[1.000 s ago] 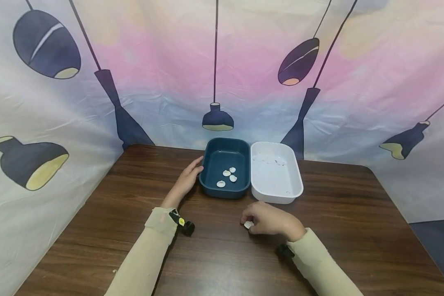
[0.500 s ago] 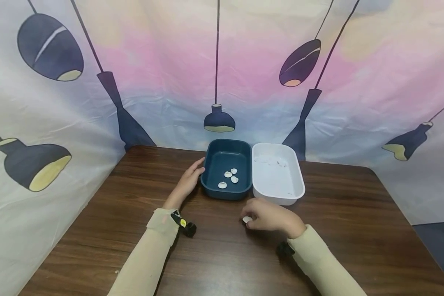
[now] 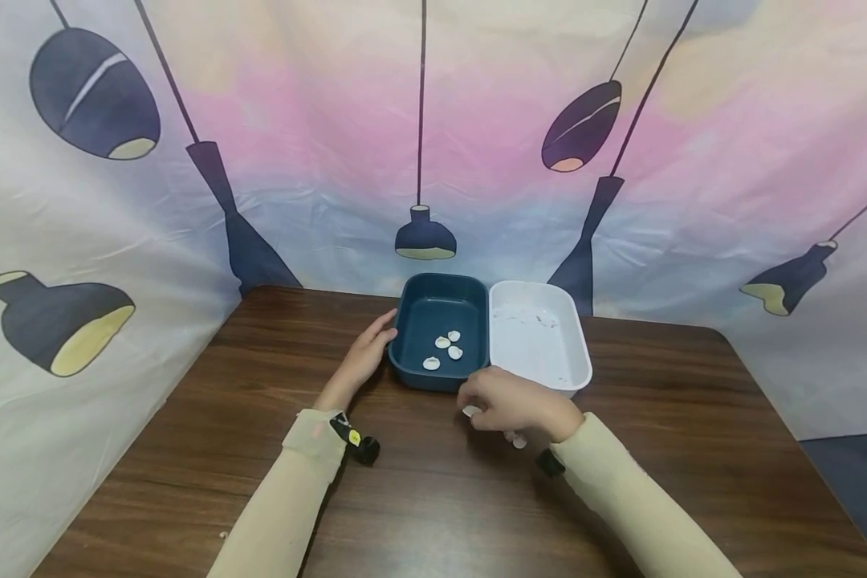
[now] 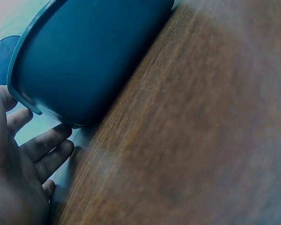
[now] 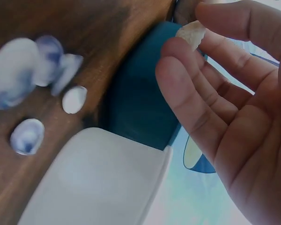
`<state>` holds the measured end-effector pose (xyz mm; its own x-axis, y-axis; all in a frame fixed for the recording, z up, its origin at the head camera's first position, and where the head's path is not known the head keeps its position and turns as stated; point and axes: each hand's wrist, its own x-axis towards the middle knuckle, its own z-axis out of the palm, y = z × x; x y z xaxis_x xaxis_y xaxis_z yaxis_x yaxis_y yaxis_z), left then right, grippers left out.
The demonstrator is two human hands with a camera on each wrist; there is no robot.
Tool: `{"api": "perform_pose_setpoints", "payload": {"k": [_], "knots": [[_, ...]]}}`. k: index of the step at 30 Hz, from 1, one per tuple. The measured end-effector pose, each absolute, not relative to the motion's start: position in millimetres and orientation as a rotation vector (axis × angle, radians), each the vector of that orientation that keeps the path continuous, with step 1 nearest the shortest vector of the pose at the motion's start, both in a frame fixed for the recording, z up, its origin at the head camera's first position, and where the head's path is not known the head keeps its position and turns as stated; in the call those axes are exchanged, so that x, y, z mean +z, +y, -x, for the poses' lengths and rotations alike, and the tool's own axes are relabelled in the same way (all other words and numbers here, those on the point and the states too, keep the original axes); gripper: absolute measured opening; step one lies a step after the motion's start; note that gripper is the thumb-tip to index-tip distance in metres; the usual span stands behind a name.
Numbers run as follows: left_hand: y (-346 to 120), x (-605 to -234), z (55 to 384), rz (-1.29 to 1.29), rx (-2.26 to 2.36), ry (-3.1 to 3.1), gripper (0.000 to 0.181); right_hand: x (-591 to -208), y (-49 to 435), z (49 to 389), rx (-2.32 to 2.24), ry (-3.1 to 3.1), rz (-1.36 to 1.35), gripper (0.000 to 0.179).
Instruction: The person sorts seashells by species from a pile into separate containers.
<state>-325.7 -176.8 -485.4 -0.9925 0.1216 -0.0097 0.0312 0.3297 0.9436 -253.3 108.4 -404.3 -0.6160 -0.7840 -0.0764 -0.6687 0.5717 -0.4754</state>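
My right hand [image 3: 518, 403] pinches a small off-white seashell [image 5: 192, 35] between thumb and fingertips, just in front of the blue-green tray [image 3: 441, 384]. In the head view that held shell [image 3: 470, 411] shows at the fingertips, above the table. Several white seashells [image 3: 454, 352] lie inside the tray, in its nearer half. My left hand [image 3: 361, 359] rests against the tray's left side, its fingers extended; the left wrist view shows the fingers [image 4: 49, 143] at the tray's outer wall. Under my right hand, several white and purple seashells [image 5: 27, 136] lie on the wood, mostly hidden in the head view.
A white tray [image 3: 581, 353] stands right beside the blue-green one, with small dark specks on its floor. Both sit near the far edge of the brown wooden table [image 3: 419, 506]. A patterned cloth [image 3: 347, 160] hangs close behind. A tiny pale bit [image 3: 224, 535] lies near the left sleeve.
My right hand has moved forward and slightly left with the pinched shell, toward the blue-green tray's front. Shells on the table have come into view below it. The left hand stays put.
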Motion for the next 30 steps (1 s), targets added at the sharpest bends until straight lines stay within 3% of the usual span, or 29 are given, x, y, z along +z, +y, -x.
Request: {"api": "perform_pose_setpoints", "payload": {"k": [30], "knots": [[-176, -484, 326, -0.155, 1.776, 2.490, 0.057, -373, 99, 291, -0.605, 2.542, 1.185, 0.023]]}}
